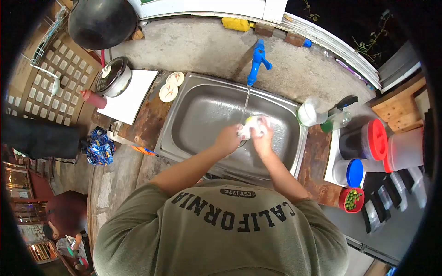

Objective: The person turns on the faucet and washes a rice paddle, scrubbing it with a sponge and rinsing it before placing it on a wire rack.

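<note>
Over the metal sink (198, 122), both my hands are closed on a small white thing (250, 130) with a yellow patch at its top. Blur and my fingers hide its exact kind; it may be covered in suds. My left hand (228, 140) grips it from the left side. On the opposite side, the fingers of my right hand (263, 138) wrap round it. A thin stream of water falls from the blue faucet (258, 62) just behind the white thing.
Small round dishes (168, 92) sit at the sink's left rim. Right of it stand a clear container (312, 111), a bottle with green liquid (336, 122), lidded jars (376, 139) and a red bowl of green fruit (351, 200). A pot (113, 78) stands left. A person (66, 214) is at lower left.
</note>
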A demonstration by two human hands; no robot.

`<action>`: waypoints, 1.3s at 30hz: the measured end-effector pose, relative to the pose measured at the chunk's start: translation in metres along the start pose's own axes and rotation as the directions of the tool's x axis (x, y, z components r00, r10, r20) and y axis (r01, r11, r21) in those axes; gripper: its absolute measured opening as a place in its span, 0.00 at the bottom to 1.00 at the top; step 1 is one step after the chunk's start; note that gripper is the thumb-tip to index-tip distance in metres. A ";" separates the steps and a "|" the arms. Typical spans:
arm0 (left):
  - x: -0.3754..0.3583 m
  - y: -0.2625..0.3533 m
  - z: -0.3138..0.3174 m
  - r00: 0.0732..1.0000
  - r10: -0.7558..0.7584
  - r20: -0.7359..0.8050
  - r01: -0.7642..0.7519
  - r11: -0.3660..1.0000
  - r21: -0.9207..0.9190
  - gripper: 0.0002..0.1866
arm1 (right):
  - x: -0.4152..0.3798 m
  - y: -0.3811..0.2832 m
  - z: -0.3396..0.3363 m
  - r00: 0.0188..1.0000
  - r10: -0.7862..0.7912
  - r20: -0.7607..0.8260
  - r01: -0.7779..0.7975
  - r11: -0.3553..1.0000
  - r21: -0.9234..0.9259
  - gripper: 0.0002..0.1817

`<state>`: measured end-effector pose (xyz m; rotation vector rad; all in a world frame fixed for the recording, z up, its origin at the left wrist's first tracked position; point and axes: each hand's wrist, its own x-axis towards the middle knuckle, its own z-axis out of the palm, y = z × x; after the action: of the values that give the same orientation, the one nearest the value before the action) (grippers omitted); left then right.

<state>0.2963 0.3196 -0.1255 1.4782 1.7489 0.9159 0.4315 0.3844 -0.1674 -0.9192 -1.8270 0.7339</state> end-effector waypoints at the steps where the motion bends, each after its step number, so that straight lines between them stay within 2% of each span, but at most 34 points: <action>1: 0.001 -0.004 0.003 1.000 -0.004 -0.010 0.004 1.000 -0.007 0.11 | 0.002 -0.018 -0.002 0.997 -0.043 0.061 0.044 0.999 -0.025 0.15; 2: 0.002 -0.007 0.004 1.000 0.008 -0.005 -0.008 0.998 -0.065 0.11 | 0.005 -0.037 -0.008 0.971 -0.228 0.067 0.237 0.958 -0.163 0.17; 4: 0.004 -0.006 0.003 0.999 0.038 0.002 -0.037 0.983 -0.180 0.11 | 0.009 -0.025 -0.009 0.999 -0.041 0.034 0.044 0.996 -0.075 0.15; 5: 0.003 -0.006 0.002 1.000 0.026 0.012 -0.023 0.985 -0.170 0.11 | 0.012 -0.018 -0.010 0.998 0.054 0.027 -0.053 0.998 -0.029 0.15; 6: 0.001 -0.001 0.000 1.000 0.014 0.023 -0.010 0.987 -0.160 0.12 | 0.023 -0.021 -0.014 0.920 0.389 0.042 -0.386 0.882 0.270 0.12; 7: 0.001 0.002 -0.002 0.999 0.004 0.034 0.001 0.988 -0.151 0.12 | 0.021 -0.023 -0.014 0.945 0.326 -0.005 -0.317 0.922 0.222 0.11; 9: 0.005 -0.008 0.004 1.000 -0.012 0.004 0.013 0.965 -0.263 0.10 | 0.013 -0.032 -0.009 0.980 0.181 -0.079 -0.173 0.979 0.106 0.10; 11: 0.007 -0.009 0.002 0.997 -0.068 0.036 0.075 0.946 -0.316 0.08 | 0.009 -0.050 -0.012 0.984 -0.176 -0.006 0.174 0.975 -0.137 0.12; 13: 0.007 0.003 -0.007 0.980 -0.152 0.127 0.184 0.934 -0.306 0.07 | 0.011 -0.036 -0.009 0.982 0.190 -0.015 -0.189 0.979 0.072 0.13; 16: 0.003 0.011 -0.006 0.973 -0.175 0.153 0.229 0.835 -0.500 0.07 | 0.018 -0.038 -0.016 0.898 0.436 -0.063 -0.397 0.862 0.315 0.13; 17: 0.004 0.008 -0.005 0.964 -0.201 0.172 0.263 0.791 -0.553 0.07 | 0.015 -0.036 -0.015 0.972 0.225 -0.063 -0.212 0.963 0.167 0.13; 18: 0.003 0.006 -0.005 0.954 -0.228 0.194 0.299 0.742 -0.600 0.06 | 0.008 -0.036 -0.013 0.999 0.010 -0.031 -0.010 1.000 0.020 0.12; 19: 0.001 0.003 -0.004 0.942 -0.253 0.221 0.336 0.690 -0.642 0.06 | 0.001 -0.035 -0.012 0.980 -0.196 0.030 0.198 0.973 -0.117 0.12; 20: 0.002 0.001 -0.004 0.948 -0.223 0.229 0.318 0.721 -0.616 0.07 | 0.002 -0.032 -0.012 0.976 -0.217 0.019 0.218 0.968 -0.125 0.11; 21: 0.000 0.008 -0.007 0.952 -0.194 0.237 0.300 0.749 -0.591 0.07 | 0.007 -0.030 -0.016 1.000 -0.020 0.001 0.020 1.000 -0.011 0.11; 23: -0.003 0.012 -0.008 0.951 -0.169 0.259 0.294 0.759 -0.581 0.08 | 0.016 -0.025 -0.025 0.929 0.369 0.037 -0.368 0.905 0.215 0.11; 24: -0.003 0.013 -0.008 0.947 -0.171 0.271 0.304 0.744 -0.595 0.08 | 0.011 -0.034 -0.022 0.949 0.316 -0.021 -0.313 0.947 0.077 0.10; 25: -0.002 0.014 -0.007 0.945 -0.171 0.280 0.312 0.729 -0.609 0.08 | 0.008 -0.036 -0.020 0.994 0.112 -0.001 -0.112 0.994 -0.006 0.10; 26: -0.002 0.015 -0.005 0.945 -0.187 0.269 0.320 0.700 -0.638 0.08 | 0.004 -0.038 -0.018 0.995 -0.092 0.034 0.095 0.992 -0.083 0.09; 27: -0.002 0.016 -0.003 0.944 -0.202 0.261 0.327 0.673 -0.663 0.07 | 0.002 -0.037 -0.016 0.955 -0.287 0.079 0.296 0.943 -0.152 0.09; 28: -0.001 0.017 -0.002 0.943 -0.217 0.251 0.331 0.645 -0.689 0.07 | 0.003 -0.032 -0.015 0.991 -0.124 0.059 0.131 0.981 -0.144 0.09; 29: 0.000 0.018 0.000 0.941 -0.229 0.249 0.338 0.643 -0.687 0.07 | 0.004 -0.027 -0.017 0.999 0.046 0.020 -0.046 0.999 -0.002 0.10; 31: 0.001 0.022 0.000 0.935 -0.255 0.245 0.354 0.639 -0.683 0.07 | 0.017 -0.047 -0.029 0.922 0.387 0.018 -0.376 0.881 0.289 0.11; 33: 0.005 0.024 0.000 0.916 -0.322 0.238 0.394 0.617 -0.682 0.07 | 0.012 -0.047 -0.030 0.996 0.084 0.031 -0.087 0.992 0.092 0.10; 35: 0.007 0.027 -0.002 0.910 -0.333 0.248 0.409 0.620 -0.669 0.07 | 0.005 -0.045 -0.026 0.973 -0.212 0.092 0.221 0.971 -0.095 0.10; 36: 0.006 0.030 -0.003 0.914 -0.312 0.259 0.403 0.629 -0.665 0.07 | 0.005 -0.031 -0.026 0.995 -0.055 0.079 0.062 0.994 -0.089 0.11; 37: 0.004 0.031 -0.003 0.917 -0.293 0.269 0.398 0.635 -0.663 0.07 | 0.008 -0.021 -0.027 0.997 0.073 0.009 -0.073 0.997 -0.006 0.11; 39: 0.005 0.027 0.001 0.913 -0.286 0.292 0.407 0.581 -0.705 0.08 | 0.012 -0.008 -0.029 0.935 0.340 -0.096 -0.320 0.930 0.182 0.12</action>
<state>0.3106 0.3281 -0.1033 0.5894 1.2160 1.0952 0.4521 0.3924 -0.1442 -1.1517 -1.4922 0.9961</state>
